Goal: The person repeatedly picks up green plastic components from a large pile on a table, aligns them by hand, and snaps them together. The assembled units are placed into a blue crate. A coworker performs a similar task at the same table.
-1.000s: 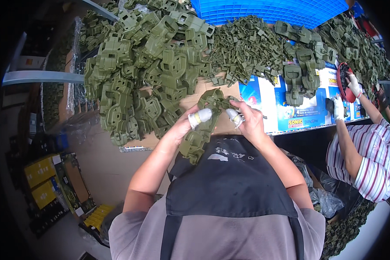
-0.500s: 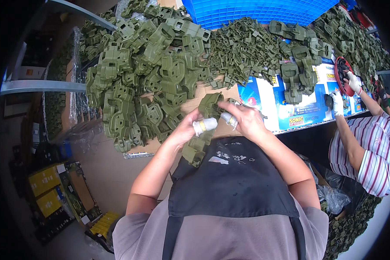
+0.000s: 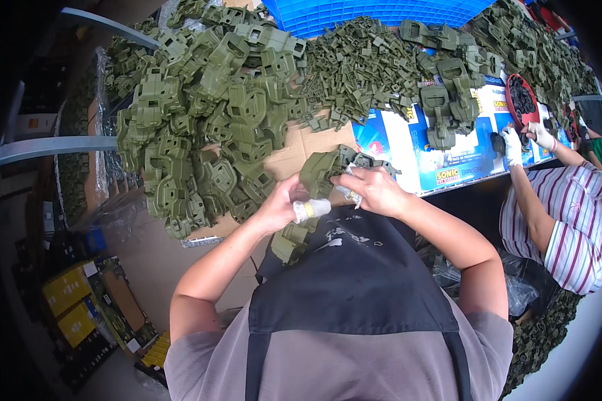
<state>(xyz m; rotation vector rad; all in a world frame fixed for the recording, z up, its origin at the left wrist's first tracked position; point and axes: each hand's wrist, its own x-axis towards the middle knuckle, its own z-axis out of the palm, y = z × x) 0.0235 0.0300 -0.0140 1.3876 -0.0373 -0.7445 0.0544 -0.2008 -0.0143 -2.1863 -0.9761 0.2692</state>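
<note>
My left hand (image 3: 286,204), its thumb wrapped in white tape, is closed round an olive-green plastic toy vehicle body (image 3: 318,171). That piece is long and hollow, and its lower end (image 3: 289,244) hangs tilted over my black apron. My right hand (image 3: 376,191) has its fingers drawn together against the piece's right side, the thumb wrapped in white as well. Whatever lies between those fingertips is hidden. Just beyond the right hand, another green moulded part (image 3: 368,160) shows at the table edge.
A big heap of green vehicle bodies (image 3: 214,107) covers the left of the table. Small green parts (image 3: 361,70) are piled in the middle, below a blue crate (image 3: 374,15). Printed card (image 3: 421,157) lies to the right. A co-worker's gloved hands (image 3: 512,146) are near a red basket (image 3: 522,100).
My right fingers have closed in on the side of the vehicle body. The co-worker's hand by the basket has come down toward the other one. The whole view has shifted slightly.
</note>
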